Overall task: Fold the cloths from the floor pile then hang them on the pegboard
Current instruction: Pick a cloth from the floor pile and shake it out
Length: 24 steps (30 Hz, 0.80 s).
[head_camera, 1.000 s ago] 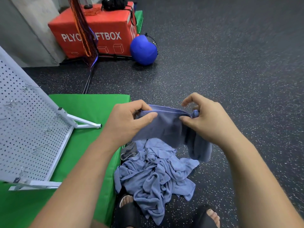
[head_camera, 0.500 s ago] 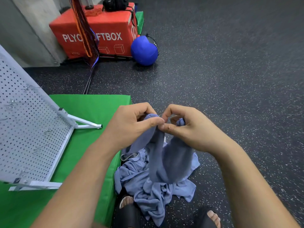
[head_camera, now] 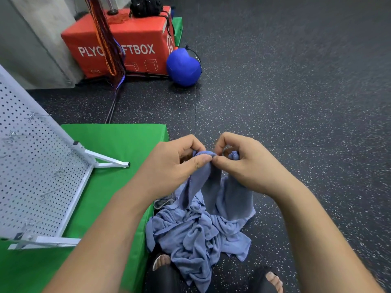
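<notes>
A blue cloth (head_camera: pixel 220 193) hangs doubled over in front of me, its top edge pinched by both hands. My left hand (head_camera: pixel 171 168) pinches the fold between thumb and fingers. My right hand (head_camera: pixel 243 163) grips the cloth's other corners right beside it, thumb tips touching. Below them a crumpled pile of blue cloths (head_camera: pixel 196 240) lies on the dark floor by my feet. The white pegboard (head_camera: pixel 36 172) with several metal hooks leans at the left on a green mat (head_camera: pixel 118 149).
A red plyo soft box (head_camera: pixel 127 43) and a blue ball (head_camera: pixel 184 68) stand at the back left, with hanging cords (head_camera: pixel 108 39) in front of the box. My sandalled feet (head_camera: pixel 163 263) flank the pile. Speckled black floor (head_camera: pixel 296 92) stretches to the right.
My hands came together from a spread hold, bringing the cloth's two ends side by side, so the cloth now hangs folded in half.
</notes>
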Each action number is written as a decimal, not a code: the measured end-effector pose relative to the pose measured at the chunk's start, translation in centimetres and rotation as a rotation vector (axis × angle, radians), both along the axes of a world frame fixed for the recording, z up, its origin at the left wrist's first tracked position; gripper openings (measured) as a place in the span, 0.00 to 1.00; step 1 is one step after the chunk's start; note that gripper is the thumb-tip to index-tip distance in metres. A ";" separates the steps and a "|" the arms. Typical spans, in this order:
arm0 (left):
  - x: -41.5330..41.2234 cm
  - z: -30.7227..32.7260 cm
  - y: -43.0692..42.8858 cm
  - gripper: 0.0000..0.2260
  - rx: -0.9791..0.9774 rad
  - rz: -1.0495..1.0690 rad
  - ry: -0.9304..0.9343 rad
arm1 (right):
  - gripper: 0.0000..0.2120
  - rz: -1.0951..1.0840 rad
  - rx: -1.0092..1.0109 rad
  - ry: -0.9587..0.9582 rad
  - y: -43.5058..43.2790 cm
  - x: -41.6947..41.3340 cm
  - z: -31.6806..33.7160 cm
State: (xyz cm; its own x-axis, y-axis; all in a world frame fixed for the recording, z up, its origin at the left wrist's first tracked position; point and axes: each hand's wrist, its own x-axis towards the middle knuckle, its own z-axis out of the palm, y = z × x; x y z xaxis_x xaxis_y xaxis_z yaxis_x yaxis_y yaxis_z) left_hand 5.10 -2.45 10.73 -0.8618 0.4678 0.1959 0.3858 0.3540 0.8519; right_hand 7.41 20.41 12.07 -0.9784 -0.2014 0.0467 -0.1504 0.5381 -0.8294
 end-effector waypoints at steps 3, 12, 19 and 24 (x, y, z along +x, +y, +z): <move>0.2 -0.1 0.0 0.06 -0.077 -0.002 0.059 | 0.04 0.061 0.026 -0.003 0.0 0.3 0.4; -0.8 -0.6 -0.9 0.03 -0.208 0.200 0.125 | 0.14 -0.170 0.123 0.016 0.3 -0.5 -0.8; -2.7 -2.2 -3.5 0.06 -0.283 0.379 0.024 | 0.17 -0.517 0.267 0.111 2.3 -1.6 -3.4; -3.2 -2.5 -4.4 0.07 -0.347 0.411 0.007 | 0.21 -0.602 0.489 -0.014 3.7 -2.2 -6.1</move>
